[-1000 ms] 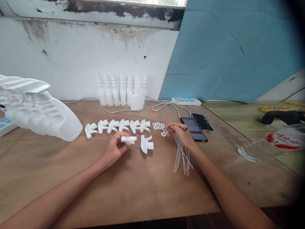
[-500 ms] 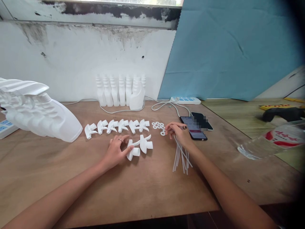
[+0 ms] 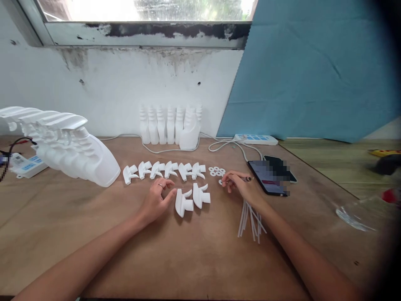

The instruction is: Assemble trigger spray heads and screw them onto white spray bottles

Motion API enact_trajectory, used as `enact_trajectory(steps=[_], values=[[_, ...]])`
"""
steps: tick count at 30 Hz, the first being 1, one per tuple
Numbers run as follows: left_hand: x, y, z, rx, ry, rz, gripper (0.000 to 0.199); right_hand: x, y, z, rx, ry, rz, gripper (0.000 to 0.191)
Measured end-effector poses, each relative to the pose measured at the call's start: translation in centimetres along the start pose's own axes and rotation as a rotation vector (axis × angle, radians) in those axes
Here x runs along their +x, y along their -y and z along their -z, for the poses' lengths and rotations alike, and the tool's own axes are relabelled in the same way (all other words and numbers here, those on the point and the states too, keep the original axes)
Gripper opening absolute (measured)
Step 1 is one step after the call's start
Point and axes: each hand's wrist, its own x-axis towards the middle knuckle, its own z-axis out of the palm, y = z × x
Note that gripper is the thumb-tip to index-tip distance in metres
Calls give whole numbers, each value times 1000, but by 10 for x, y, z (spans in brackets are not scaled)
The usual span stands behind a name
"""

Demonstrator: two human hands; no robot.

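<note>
My left hand rests on the table with thumb and fingers apart and nothing between them. Its thumb tip lies beside a white trigger spray head; a second trigger spray head lies just to the right. My right hand has bent fingers over a white ring washer, partly hidden by the fingertips. A small dark-brown object shows at that hand; I cannot tell what it is. Several more washers lie beyond. Thin white tubes lie under the right wrist.
Several spray heads form a row behind. White bottles stand by the wall, and more bottles lie at left. Phones, a power strip with its cable and a clear bottle are at right.
My left thumb has come off the nearer spray head, which now lies free beside it. My right hand stays by the washers. The whole view has shifted, showing more window.
</note>
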Motion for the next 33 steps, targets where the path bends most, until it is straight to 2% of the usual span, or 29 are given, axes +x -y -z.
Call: enact_trajectory(steps=[3, 6, 8, 10, 13, 17, 20, 23, 29, 33], values=[[4, 6, 20, 106, -149, -112, 12, 1, -4, -2, -10, 16, 13, 26], [7, 22, 53, 345, -414, -179, 12, 1, -7, -5, -25, 25, 40, 26], [7, 39, 80, 498, -627, -146, 17, 1, -7, -7, -37, 12, 62, 25], [3, 59, 107, 574, -814, -69, 31, 1, -6, -6, -46, -20, 76, 23], [-5, 89, 135, 619, -966, 37, 56, 0, -3, -3, -46, -88, 72, 23], [-11, 109, 145, 605, -978, 204, 70, -1, 2, 0, -21, -157, 63, 25], [-11, 109, 142, 576, -939, 290, 69, -2, 5, 0, 5, -181, 64, 24], [-9, 108, 141, 552, -910, 304, 66, -3, 8, -2, 29, -188, 68, 23], [-11, 102, 141, 533, -975, 248, 55, -3, 6, -1, 64, -229, 100, 24], [-13, 80, 131, 609, -978, 2, 56, -5, 11, -1, 146, -257, 134, 35]])
